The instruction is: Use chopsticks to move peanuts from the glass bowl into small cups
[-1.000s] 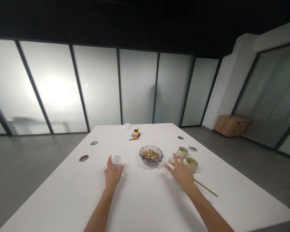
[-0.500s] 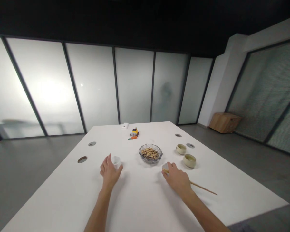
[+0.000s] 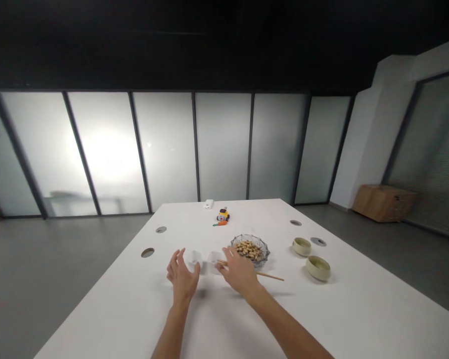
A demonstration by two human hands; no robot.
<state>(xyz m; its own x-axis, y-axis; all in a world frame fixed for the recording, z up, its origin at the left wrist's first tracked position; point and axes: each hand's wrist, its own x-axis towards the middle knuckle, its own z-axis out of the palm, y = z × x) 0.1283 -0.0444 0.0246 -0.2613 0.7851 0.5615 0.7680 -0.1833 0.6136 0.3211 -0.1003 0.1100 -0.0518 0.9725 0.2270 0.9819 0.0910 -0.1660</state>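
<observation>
My left hand point(image 3: 183, 280) has its fingers spread beside a small whitish, see-through cup point(image 3: 194, 258), with the thumb close in front of it. Whether it touches the cup is hard to tell. Close by on the right, my right hand point(image 3: 240, 271) is closed round a second small see-through cup point(image 3: 214, 258) and the wooden chopsticks point(image 3: 271, 275), which stick out behind the hand to the right. Just beyond that hand stands a scalloped glass bowl point(image 3: 265, 254) of peanuts point(image 3: 249, 249), its near left part hidden by my fingers.
Two pale green ceramic cups point(image 3: 318, 269) stand on the right of the white table point(image 3: 134, 309). Farther back lie a toy carrot point(image 3: 220, 224), a yellow toy car point(image 3: 223, 214) and a white box-like object point(image 3: 208, 204). Round cable holes point(image 3: 147, 253) sit near both table sides.
My right hand has moved left with its cup and chopsticks, from beside the green cups to near the left cup. The view has shifted, so the table's things appear farther right and lower.
</observation>
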